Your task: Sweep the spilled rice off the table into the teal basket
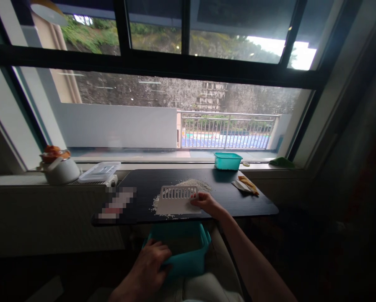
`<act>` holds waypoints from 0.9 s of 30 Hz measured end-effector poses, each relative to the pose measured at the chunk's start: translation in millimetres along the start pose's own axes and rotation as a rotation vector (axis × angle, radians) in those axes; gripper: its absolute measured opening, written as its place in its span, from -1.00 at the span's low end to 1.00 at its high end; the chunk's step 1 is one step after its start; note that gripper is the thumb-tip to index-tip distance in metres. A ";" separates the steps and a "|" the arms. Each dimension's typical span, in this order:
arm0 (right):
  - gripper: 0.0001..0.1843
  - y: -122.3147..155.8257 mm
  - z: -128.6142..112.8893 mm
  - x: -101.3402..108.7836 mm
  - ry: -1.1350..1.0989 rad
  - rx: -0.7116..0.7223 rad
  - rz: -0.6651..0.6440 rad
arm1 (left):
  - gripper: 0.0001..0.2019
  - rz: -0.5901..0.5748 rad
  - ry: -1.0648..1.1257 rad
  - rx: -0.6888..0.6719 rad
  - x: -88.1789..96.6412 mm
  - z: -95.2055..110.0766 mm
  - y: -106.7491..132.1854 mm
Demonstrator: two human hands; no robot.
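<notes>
My right hand grips the right edge of a white slotted scraper that rests on the black table, its flat blade toward me. White grains lie in a heap beyond the scraper, and more are scattered at its left side. My left hand holds the left side of a teal plastic basket below the table's near edge, above my lap.
A second teal basket stands at the table's far edge. An orange-and-silver packet lies at the right. On the sill at left sit a kettle and a clear lidded box. A green cloth lies far right.
</notes>
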State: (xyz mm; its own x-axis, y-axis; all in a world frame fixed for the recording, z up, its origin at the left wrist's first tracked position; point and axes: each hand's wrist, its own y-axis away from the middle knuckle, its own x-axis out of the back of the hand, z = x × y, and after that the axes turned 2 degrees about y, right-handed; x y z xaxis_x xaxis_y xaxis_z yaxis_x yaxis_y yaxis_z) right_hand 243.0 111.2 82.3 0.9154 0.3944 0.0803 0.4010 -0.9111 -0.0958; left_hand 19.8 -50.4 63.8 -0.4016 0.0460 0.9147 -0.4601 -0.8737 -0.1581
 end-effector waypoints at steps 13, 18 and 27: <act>-0.63 -2.3 -2.7 -9.1 0.058 0.001 0.034 | -0.94 -0.002 0.014 0.003 -0.3 -1.6 0.0; -0.63 -3.4 1.8 -12.6 0.053 0.010 0.014 | -0.94 0.001 0.008 0.000 -3.1 -3.8 -0.7; -0.62 -6.9 -0.3 -12.9 0.076 0.016 0.074 | -0.93 0.005 0.012 -0.003 -2.8 -3.1 -0.1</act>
State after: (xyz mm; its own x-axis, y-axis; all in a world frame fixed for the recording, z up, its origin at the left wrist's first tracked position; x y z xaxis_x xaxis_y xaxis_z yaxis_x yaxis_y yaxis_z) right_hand 228.4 112.4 82.2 0.9375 0.3153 0.1476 0.3334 -0.9351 -0.1201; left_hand 18.5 -48.9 60.1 -0.4132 0.0472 0.9094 -0.4604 -0.8725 -0.1639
